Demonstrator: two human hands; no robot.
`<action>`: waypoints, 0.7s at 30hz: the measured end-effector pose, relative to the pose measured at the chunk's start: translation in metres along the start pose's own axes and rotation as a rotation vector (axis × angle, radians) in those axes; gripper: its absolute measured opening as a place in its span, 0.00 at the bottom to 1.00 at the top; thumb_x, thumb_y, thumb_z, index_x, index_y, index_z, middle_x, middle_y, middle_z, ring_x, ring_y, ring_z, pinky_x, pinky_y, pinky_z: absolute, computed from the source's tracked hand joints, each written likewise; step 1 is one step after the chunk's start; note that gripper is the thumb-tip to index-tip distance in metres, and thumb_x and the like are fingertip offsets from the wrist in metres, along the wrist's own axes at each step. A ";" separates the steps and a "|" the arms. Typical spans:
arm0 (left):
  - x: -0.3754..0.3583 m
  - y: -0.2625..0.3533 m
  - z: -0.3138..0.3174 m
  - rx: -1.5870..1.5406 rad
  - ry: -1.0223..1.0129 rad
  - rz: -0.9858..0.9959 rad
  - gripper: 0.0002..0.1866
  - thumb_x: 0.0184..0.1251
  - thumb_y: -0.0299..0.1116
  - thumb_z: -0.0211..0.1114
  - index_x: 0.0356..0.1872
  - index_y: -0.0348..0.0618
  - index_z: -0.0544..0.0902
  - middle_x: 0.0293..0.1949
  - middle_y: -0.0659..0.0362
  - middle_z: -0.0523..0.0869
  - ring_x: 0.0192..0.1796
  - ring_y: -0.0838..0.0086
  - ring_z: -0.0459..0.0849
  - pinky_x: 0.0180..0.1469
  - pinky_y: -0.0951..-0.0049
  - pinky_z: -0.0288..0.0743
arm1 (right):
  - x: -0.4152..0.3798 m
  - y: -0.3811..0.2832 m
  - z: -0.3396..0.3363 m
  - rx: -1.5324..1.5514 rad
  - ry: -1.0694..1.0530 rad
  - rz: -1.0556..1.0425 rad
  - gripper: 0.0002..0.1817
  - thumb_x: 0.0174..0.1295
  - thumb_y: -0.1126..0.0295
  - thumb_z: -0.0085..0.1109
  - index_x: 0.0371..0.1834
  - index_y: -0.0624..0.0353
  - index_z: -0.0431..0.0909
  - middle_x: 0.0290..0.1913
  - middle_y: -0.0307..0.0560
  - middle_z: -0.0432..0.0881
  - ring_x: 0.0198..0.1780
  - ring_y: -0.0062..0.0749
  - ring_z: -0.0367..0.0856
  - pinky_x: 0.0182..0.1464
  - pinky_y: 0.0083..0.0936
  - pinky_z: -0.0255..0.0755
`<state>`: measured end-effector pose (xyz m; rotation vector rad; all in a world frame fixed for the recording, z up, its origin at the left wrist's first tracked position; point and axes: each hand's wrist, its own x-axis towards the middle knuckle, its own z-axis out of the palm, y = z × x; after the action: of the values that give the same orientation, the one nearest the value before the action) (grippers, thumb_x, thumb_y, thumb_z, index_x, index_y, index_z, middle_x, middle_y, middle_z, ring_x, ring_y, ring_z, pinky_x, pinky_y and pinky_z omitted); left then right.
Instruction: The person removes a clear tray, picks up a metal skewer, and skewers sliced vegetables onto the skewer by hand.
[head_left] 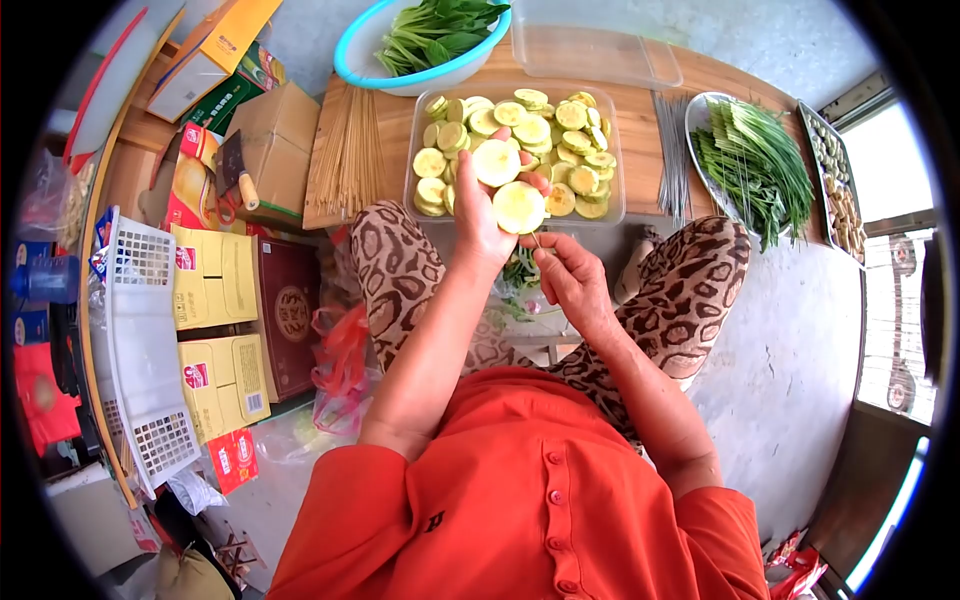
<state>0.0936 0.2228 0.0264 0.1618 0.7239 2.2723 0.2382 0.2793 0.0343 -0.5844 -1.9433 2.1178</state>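
Note:
My left hand [477, 222] holds two round zucchini slices, an upper slice [496, 162] and a lower slice [519, 207], with fingertips curled around their right edges. Just below the lower slice, my right hand [572, 278] pinches a thin skewer [536, 240] between thumb and fingers. The skewer's upper end meets the slice's lower edge. Beyond both hands, a clear plastic tub [412, 165] is full of cut zucchini slices [575, 115]. Bamboo skewers [355, 150] lie in a bundle left of the tub, and metal skewers [673, 150] lie to its right.
A blue-rimmed bowl [345, 60] of leafy greens and a clear lid [600, 55] sit at the back of the wooden table [400, 100]. Chives [755, 165] fill a plate on the right, beside a tray of skewered food [838, 180]. Cartons [222, 385] and a white basket [150, 350] stand left.

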 end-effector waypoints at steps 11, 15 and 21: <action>-0.006 -0.005 0.016 0.196 0.120 0.103 0.30 0.74 0.55 0.35 0.57 0.39 0.72 0.37 0.57 0.79 0.29 0.70 0.80 0.35 0.67 0.79 | -0.002 0.000 0.001 0.081 0.008 -0.017 0.10 0.68 0.72 0.50 0.46 0.62 0.78 0.16 0.28 0.63 0.17 0.11 0.59 0.19 0.15 0.54; -0.010 -0.005 0.015 0.227 0.113 0.103 0.30 0.74 0.55 0.34 0.56 0.39 0.72 0.36 0.57 0.79 0.29 0.69 0.81 0.34 0.68 0.79 | -0.003 0.004 0.004 0.080 0.020 -0.035 0.09 0.69 0.72 0.49 0.45 0.62 0.78 0.16 0.29 0.64 0.16 0.11 0.59 0.19 0.15 0.54; -0.014 -0.005 0.017 0.178 0.124 0.087 0.30 0.74 0.54 0.35 0.56 0.38 0.72 0.36 0.56 0.79 0.28 0.67 0.81 0.32 0.68 0.78 | -0.002 0.008 0.003 0.044 -0.004 -0.056 0.09 0.70 0.71 0.48 0.42 0.62 0.77 0.15 0.29 0.64 0.16 0.11 0.59 0.18 0.14 0.53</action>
<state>0.1124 0.2236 0.0390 0.1399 1.0022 2.3139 0.2391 0.2747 0.0268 -0.5126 -1.8875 2.1229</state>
